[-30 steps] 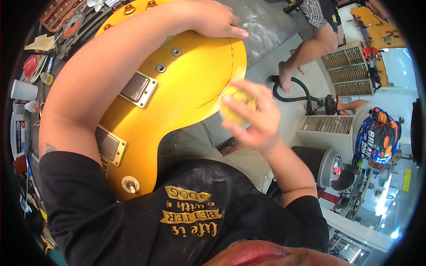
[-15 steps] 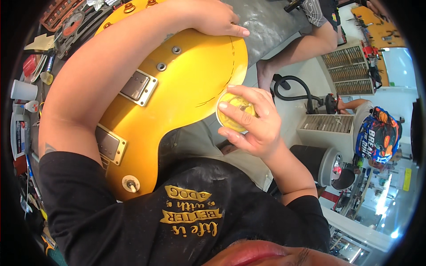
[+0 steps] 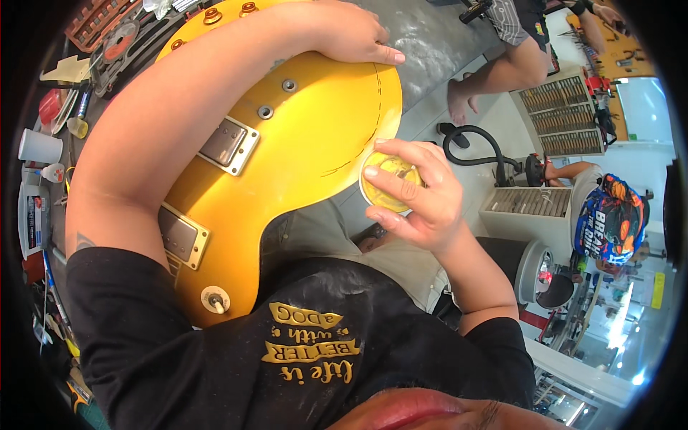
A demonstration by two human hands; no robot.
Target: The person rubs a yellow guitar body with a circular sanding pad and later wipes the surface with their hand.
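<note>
A gold-yellow electric guitar (image 3: 315,122) lies tilted across my lap, with dashed dark marks along its right edge. Two metal pickups (image 3: 228,145), a toggle switch (image 3: 215,300) and several knobs sit on its face. My left forearm crosses the body, and my left hand (image 3: 358,37) holds its far edge, thumb stretched on top and the other fingers partly hidden. At the near right edge, my right hand (image 3: 423,190) grips a round yellow pad (image 3: 387,192) with a pale rim. Its far side is close against the guitar's edge; contact is hard to tell.
A grey work surface (image 3: 437,54) lies beyond the guitar. Tools, a white cup (image 3: 40,146) and bottles crowd the left. To the right are a black hose (image 3: 473,136), a dark cylindrical bin (image 3: 494,265), drawers of slats and two other people.
My right hand and the pad have shifted slightly right and down. The guitar has moved a little right with my left arm. Another person's leg has stepped to the right.
</note>
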